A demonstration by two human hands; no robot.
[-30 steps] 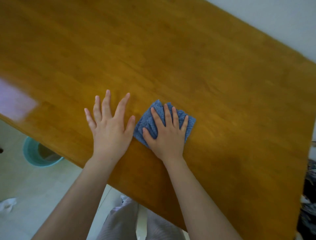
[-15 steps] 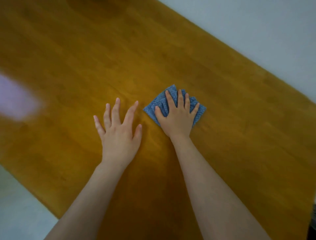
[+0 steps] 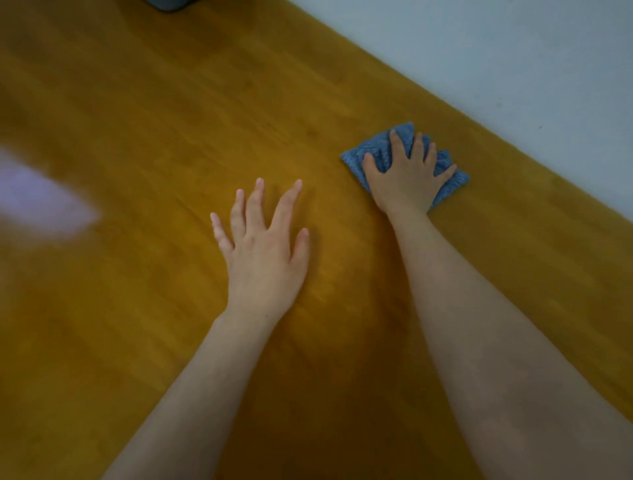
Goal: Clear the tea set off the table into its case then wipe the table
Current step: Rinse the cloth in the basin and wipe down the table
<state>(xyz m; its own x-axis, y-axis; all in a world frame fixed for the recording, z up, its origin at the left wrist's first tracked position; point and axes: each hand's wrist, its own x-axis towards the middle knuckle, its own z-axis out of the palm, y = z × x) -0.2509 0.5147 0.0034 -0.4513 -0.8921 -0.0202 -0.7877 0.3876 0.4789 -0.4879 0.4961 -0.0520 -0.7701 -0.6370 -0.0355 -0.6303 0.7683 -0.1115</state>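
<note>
A folded blue cloth (image 3: 378, 154) lies on the orange-brown wooden table (image 3: 137, 137), close to the table's far edge. My right hand (image 3: 407, 178) presses flat on the cloth with its fingers spread and straight. My left hand (image 3: 263, 253) rests flat on the bare wood, nearer to me and to the left of the cloth, fingers spread. No tea set is in view.
The table's far edge (image 3: 513, 144) runs diagonally down to the right, with a pale wall (image 3: 513, 51) behind it. A dark object (image 3: 168, 4) shows at the top edge. A bright glare patch (image 3: 37, 202) lies on the table at the left.
My right hand has pushed the blue cloth away from me toward the far edge. My left hand has stayed flat on the table. The camera has moved forward over the table.
</note>
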